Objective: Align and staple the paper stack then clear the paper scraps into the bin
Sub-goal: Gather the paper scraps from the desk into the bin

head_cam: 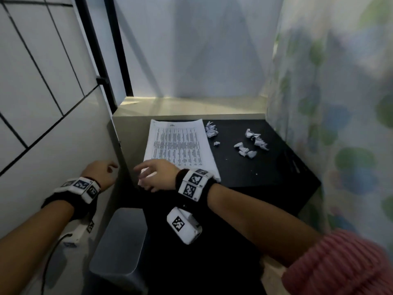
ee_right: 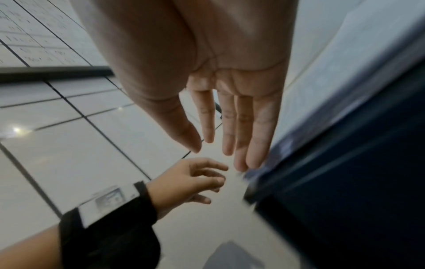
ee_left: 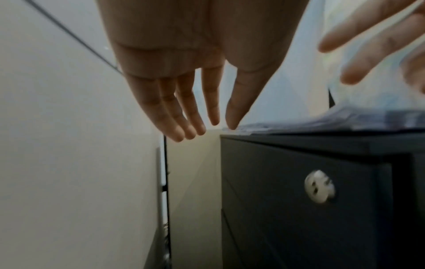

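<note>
A printed paper stack (head_cam: pixel 179 143) lies on the left side of a black cabinet top (head_cam: pixel 265 167). Its near edge shows in the left wrist view as the paper stack (ee_left: pixel 322 123). Several crumpled paper scraps (head_cam: pixel 251 142) lie to its right. A grey bin (head_cam: pixel 121 243) stands on the floor left of the cabinet. My right hand (head_cam: pixel 153 174) hovers over the stack's near left corner, fingers straight and empty; the right hand (ee_right: pixel 220 138) shows an open palm. My left hand (head_cam: pixel 102 173) hangs beside the cabinet near the wall; the left hand (ee_left: pixel 195 112) has relaxed fingers and holds nothing. No stapler is in view.
A tiled wall (head_cam: pixel 42 81) closes the left side and a patterned curtain (head_cam: pixel 340 103) the right. A beige ledge (head_cam: pixel 191 107) runs behind the cabinet. The cabinet front has a drawer with a round knob (ee_left: pixel 319 186).
</note>
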### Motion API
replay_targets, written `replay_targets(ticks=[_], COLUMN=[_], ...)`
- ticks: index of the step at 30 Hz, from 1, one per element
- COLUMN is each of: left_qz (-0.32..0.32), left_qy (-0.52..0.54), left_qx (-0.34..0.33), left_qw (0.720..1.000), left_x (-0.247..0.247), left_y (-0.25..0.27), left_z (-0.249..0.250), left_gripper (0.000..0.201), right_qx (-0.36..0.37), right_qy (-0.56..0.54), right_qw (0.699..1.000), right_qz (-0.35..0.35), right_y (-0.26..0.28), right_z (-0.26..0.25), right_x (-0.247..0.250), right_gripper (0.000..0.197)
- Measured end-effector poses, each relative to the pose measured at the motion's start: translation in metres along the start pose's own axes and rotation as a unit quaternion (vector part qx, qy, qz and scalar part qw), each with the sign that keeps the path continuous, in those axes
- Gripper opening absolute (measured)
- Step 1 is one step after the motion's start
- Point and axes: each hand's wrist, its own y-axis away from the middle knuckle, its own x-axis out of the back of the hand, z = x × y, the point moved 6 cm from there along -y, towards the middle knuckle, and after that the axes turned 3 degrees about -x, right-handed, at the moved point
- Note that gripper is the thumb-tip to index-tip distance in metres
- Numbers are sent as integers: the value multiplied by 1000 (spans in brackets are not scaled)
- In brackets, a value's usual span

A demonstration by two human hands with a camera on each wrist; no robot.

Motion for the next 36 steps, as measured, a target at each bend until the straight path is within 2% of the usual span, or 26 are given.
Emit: replay_targets(ticks=[5, 8, 10, 13, 16, 19, 20, 22, 27, 30, 31, 33, 36], left_qz=[28, 15, -2, -30, -62, -96, -105, -123, -145, -142, -139, -131, -121], left_qy=[18, 8, -5, -19, -41, -63, -70, -81, -90, -92, -97, -111, -140], left_qx=[-75, -126, -154, -174, -190, -185, -184, -179, -172, -174, -176, -181, -187], left_qw=[997, 992, 988, 984, 979, 976, 975, 973, 970, 970, 970, 968, 965], left_x=[8, 2, -5, -19, -35, -50, -55, -64, -81, -87, -89, -90, -91], left_y=[-10, -18, -24, -36, -53, -72, -78, -89, -114, -127, -131, -138, -147], left_z=[76, 124, 155, 194, 227, 251, 258, 270, 288, 297, 300, 306, 314], left_gripper=[29, 28, 29, 31, 36, 51, 57, 69, 91, 97, 97, 96, 100], right_qx=[-43, -95, -152, -227, -243, -270, -270, -267, -225, -214, -208, -193, -174], right_qy=[115, 165, 219, 284, 294, 346, 355, 363, 380, 305, 270, 205, 151], right_qw=[984, 959, 934, 901, 889, 874, 874, 877, 888, 916, 925, 935, 927], right_qz=[128, 208, 237, 238, 253, 208, 193, 163, 127, 151, 165, 215, 297], right_y=[42, 63, 73, 76, 61, 45, 39, 29, 17, 17, 19, 25, 38], right_z=[26, 56, 79, 110, 131, 142, 144, 143, 132, 139, 142, 146, 146], right_x=[107, 166, 199, 233, 254, 263, 265, 266, 268, 275, 279, 295, 330], right_gripper=[30, 27, 29, 44, 51, 82, 88, 88, 44, 17, 13, 21, 27])
